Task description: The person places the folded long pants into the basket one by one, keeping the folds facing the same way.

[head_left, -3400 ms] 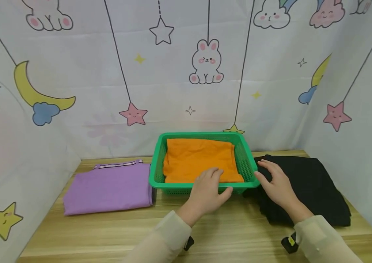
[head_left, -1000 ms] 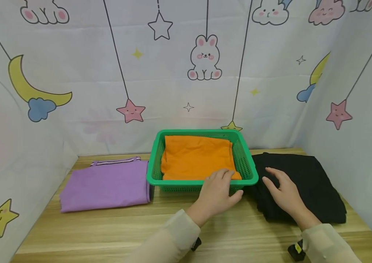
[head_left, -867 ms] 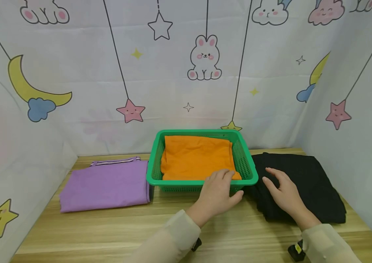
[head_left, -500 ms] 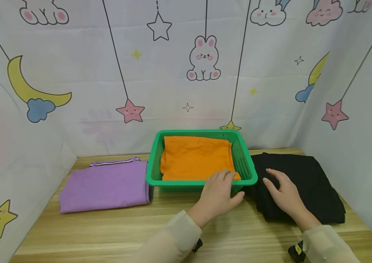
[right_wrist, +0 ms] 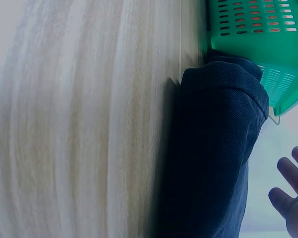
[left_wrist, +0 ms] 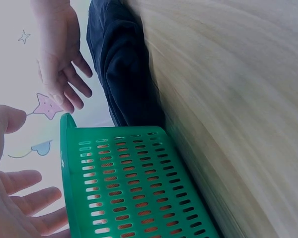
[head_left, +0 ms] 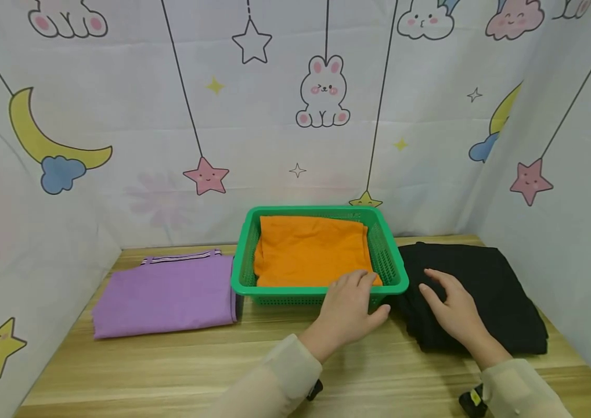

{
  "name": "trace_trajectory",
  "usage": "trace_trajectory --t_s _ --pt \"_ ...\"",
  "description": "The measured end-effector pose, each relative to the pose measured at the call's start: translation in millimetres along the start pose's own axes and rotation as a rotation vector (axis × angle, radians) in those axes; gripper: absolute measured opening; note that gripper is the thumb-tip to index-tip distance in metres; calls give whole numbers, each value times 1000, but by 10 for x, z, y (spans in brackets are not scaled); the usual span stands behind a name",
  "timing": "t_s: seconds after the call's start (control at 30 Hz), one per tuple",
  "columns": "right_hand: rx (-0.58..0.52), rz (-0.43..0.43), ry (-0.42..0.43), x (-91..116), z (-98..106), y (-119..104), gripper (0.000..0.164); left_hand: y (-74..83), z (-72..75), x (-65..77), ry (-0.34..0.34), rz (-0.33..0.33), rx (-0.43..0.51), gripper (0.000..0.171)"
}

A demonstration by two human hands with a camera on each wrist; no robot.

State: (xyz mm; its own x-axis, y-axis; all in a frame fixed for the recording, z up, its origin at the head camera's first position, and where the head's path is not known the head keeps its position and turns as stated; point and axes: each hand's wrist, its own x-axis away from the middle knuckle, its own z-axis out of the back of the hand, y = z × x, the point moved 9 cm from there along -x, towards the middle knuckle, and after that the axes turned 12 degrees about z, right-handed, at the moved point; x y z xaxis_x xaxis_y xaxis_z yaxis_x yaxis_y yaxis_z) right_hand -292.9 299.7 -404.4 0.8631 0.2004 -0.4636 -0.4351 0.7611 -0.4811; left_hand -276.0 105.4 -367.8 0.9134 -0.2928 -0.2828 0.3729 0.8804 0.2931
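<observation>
A green plastic basket (head_left: 321, 291) with slotted walls holds a folded orange cloth (head_left: 311, 249). My left hand (head_left: 345, 310) hovers at the basket's front rim, right of its middle, fingers loosely spread and holding nothing. To the right, my right hand (head_left: 454, 307) is held over a folded black garment (head_left: 489, 290), its fingers relaxed and nothing in its grasp. The right wrist view shows this garment (right_wrist: 213, 148) as a thick, dark, twill-like stack beside the basket, with the fingers (right_wrist: 293, 173) apart from it. Left of the basket lies a folded purple cloth (head_left: 170, 296) with a striped trim.
Everything lies on a wooden table (head_left: 180, 371). A white curtain (head_left: 274, 145) printed with stars, moons and rabbits stands close behind the basket and along both sides. Black straps with small devices (head_left: 473, 400) are on the wrists.
Since the earliest frame, both hands have shifted a little to the right, the right one away from the basket's right rim. The basket and cloths stay put; the view has tilted slightly.
</observation>
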Motion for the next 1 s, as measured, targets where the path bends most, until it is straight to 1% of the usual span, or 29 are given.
trace_trajectory --t_s 0.33,0.67,1.0 --pt "3 4 6 -15 13 81 51 35 -68 -68 -37 14 -29 59" --pt "1 18 5 -43 39 127 51 76 -115 -109 -38 14 -39 59" --pt "9 10 6 -48 81 154 51 128 -116 -130 -38 7 -67 59"
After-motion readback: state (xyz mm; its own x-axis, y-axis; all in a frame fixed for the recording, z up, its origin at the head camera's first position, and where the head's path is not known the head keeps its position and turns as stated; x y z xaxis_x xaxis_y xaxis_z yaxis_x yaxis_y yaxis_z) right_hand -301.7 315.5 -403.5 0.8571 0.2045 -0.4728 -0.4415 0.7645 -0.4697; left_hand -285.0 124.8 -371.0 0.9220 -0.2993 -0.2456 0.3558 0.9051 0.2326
